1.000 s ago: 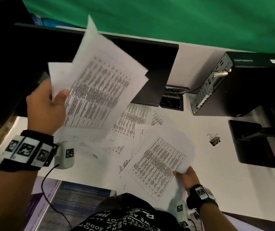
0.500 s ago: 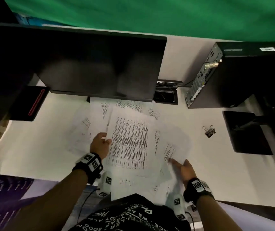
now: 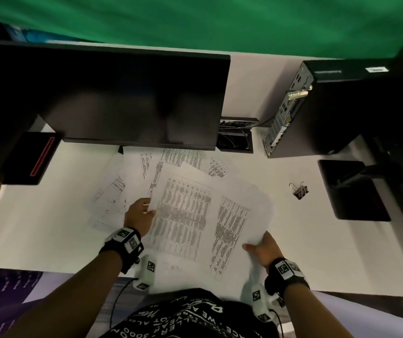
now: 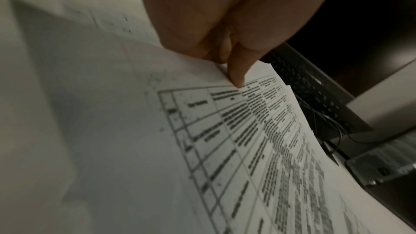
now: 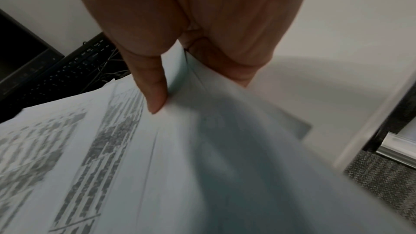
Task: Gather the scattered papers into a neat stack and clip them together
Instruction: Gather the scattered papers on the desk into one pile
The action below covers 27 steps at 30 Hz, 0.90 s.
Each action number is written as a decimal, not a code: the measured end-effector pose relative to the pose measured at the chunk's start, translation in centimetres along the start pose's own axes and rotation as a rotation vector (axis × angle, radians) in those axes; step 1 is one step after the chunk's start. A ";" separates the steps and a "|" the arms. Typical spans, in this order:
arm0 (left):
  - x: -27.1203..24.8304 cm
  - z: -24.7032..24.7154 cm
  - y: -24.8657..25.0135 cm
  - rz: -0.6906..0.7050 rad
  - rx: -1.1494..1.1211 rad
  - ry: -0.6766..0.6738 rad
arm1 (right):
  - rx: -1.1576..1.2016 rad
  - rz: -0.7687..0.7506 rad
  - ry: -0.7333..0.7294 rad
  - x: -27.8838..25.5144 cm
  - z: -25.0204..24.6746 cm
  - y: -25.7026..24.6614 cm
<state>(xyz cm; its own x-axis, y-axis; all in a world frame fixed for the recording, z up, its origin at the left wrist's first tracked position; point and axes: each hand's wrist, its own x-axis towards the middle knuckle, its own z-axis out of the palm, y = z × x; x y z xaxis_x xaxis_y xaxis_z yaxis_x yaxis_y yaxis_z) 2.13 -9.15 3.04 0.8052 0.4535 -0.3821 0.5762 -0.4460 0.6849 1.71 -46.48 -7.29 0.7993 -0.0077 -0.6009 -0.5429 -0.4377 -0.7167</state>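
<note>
Papers [image 3: 183, 215] printed with tables are spread across the white surface [image 3: 49, 228] in front of the dark monitor [image 3: 122, 98], and the sheaf that was held aloft in the left hand [image 3: 140, 215] a second ago has been brought down onto the pile. From this it is judged that gathering is under way but squaring is not yet begun, since edges are still fanned at several angles. A sheet's left edge is pinched by the left hand, thumb on top, as the left wrist view shows. By the right hand [image 3: 263, 247] a bundle of sheets is gripped at its right corner and lifted, thumb above and fingers [image 5: 227, 63] curled beneath. The binder clip [image 3: 299, 190] lies untouched on the surface, well apart to the right of the pile.

How many sheets are held cannot be told, as both wrist views are blurred. The far papers are cut off under the monitor's lower edge, and the near edge of the pile is hidden behind the person's body.
</note>
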 end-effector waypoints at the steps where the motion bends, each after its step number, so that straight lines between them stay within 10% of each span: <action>1: 0.3 -0.9 0.3 0.008 -0.014 0.042 | -0.007 0.014 -0.002 0.7 0.0 0.7; 13: 0.3 -10.8 8.7 0.506 -0.457 0.219 | -0.104 0.010 0.004 -1.5 -0.1 -2.9; 17: 0.7 -9.4 9.2 0.424 -0.646 0.078 | -0.038 0.031 -0.004 -1.4 0.0 -2.8; 22: 1.6 -3.0 5.3 -0.024 -0.255 0.017 | 0.009 0.060 -0.009 -1.9 -0.2 -3.2; 27: 0.9 1.0 1.3 -0.098 0.090 -0.098 | 0.080 0.010 0.025 -2.7 -0.1 -3.2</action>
<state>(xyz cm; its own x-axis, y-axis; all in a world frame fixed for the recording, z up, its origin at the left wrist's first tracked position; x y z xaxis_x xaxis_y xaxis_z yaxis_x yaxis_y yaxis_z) 3.73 -10.08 3.03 0.7515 0.4227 -0.5065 0.6597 -0.4722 0.5847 1.33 -45.12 -3.39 0.7995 -0.0349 -0.5997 -0.5689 -0.3644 -0.7373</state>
